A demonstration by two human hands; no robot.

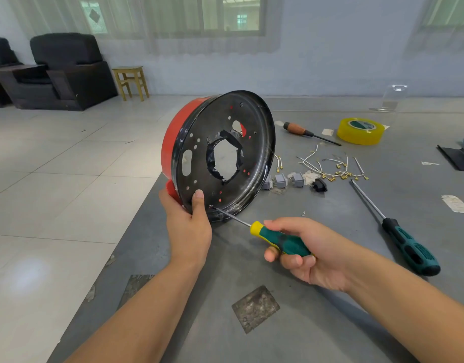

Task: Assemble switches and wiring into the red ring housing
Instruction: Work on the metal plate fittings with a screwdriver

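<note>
The housing, red ring with black plate, stands on edge at the table's left side, plate facing the camera; the left hand grips its rim at 7 o'clock, thumb pressed on the plate; the right hand has fingers curled round a green screwdriver, tip touching the rim at 6 o'clock; switches and wires lie at 3 o'clock of the housing, near a tape roll.

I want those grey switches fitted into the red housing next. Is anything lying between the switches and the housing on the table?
Nothing visible does. The grey switches lie on the table just right of the red ring housing, which the left hand holds on edge. The right hand grips a screwdriver, its tip at the housing's lower rim.
</note>
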